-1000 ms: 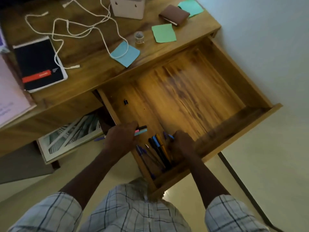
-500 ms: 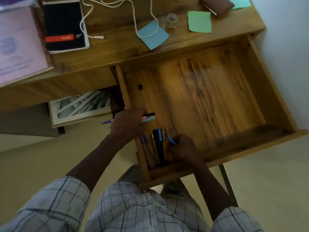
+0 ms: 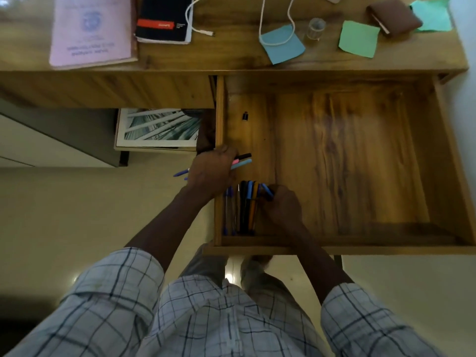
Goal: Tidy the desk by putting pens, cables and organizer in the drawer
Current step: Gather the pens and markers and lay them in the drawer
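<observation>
The wooden drawer (image 3: 438, 155) stands pulled out from the desk. Several pens (image 3: 244, 210) lie side by side in its near left corner. My left hand (image 3: 212, 171) hovers over the drawer's left wall, shut on a bundle of pens (image 3: 242, 161) whose tips stick out both sides of the fist. Just right of the row, my right hand (image 3: 282, 207) rests in the drawer with its fingers closed on a blue pen (image 3: 267, 190). A white cable (image 3: 262, 24) lies on the desk top above.
On the desk (image 3: 231, 60) lie a pink booklet (image 3: 92, 29), a black notebook (image 3: 164, 19), blue (image 3: 282, 43) and green sticky notes (image 3: 358, 38), a small clear jar (image 3: 315, 28) and a brown wallet (image 3: 394, 15). A small black item (image 3: 244, 116) sits in the drawer. A picture (image 3: 159, 127) rests under the desk.
The view has swung so the drawer now sits square to me. Both hands stay at the drawer's near left corner, the left still gripping its pens, the right still at the pen row.
</observation>
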